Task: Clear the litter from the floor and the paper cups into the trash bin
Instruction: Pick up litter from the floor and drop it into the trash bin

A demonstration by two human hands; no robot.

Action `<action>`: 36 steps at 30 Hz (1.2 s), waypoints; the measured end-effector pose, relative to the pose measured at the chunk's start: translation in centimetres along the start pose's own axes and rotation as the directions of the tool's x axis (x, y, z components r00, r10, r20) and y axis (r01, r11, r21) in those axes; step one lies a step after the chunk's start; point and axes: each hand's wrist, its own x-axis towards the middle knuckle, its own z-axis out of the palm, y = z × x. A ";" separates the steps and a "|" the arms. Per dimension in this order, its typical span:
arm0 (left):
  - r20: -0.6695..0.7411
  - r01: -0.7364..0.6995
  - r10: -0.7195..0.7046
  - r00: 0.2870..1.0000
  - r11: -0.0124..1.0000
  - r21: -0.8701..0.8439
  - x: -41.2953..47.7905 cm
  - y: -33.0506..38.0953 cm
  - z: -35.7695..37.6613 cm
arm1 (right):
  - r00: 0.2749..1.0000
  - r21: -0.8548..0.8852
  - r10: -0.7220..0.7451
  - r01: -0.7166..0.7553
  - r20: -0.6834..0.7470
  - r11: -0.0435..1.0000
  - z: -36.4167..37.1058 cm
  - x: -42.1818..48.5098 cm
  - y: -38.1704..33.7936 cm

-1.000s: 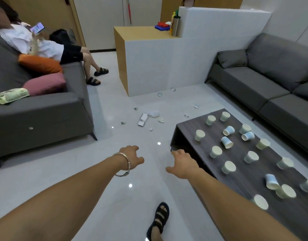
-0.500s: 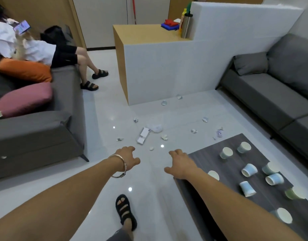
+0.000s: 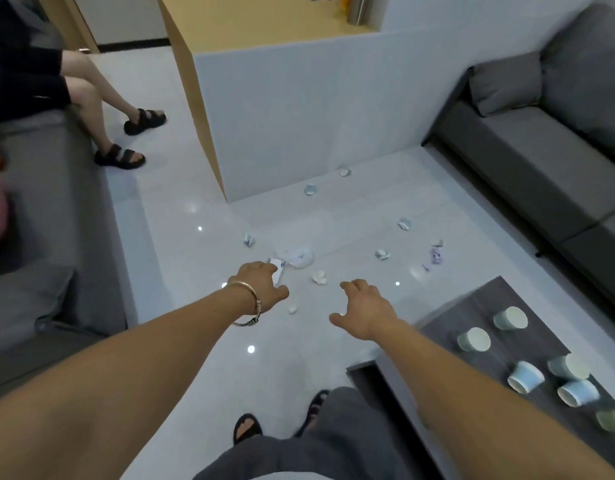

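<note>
Left hand [image 3: 261, 285], right hand [image 3: 365, 307] outstretched, litter [image 3: 319, 277] beyond

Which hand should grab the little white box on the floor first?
Left, probably. The left hand reaches right at the white box; the right hand hangs off to its side, nearer the coffee table.

Six paper cups [image 3: 474, 339] are counted on the bench [image 3: 486, 299] at the near right. Eleven pieces of litter are counted on the floor [image 3: 181, 258]: one flat white packet [image 3: 278, 269], one crumpled white bag [image 3: 299, 256] and nine small crumpled scraps [image 3: 319, 277]. Two grey sofas [image 3: 39, 202] are seen, one left and one right, with one grey cushion [image 3: 507, 84] on the right one. Four black sandals [image 3: 145, 121] are counted, two far left and two near.
</note>
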 end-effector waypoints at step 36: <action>0.350 0.552 -0.430 0.832 0.701 -0.451 53.6 -18.0 47.0 | 0.998 -0.058 0.005 -0.002 0.061 0.998 42.8 71.5 15.7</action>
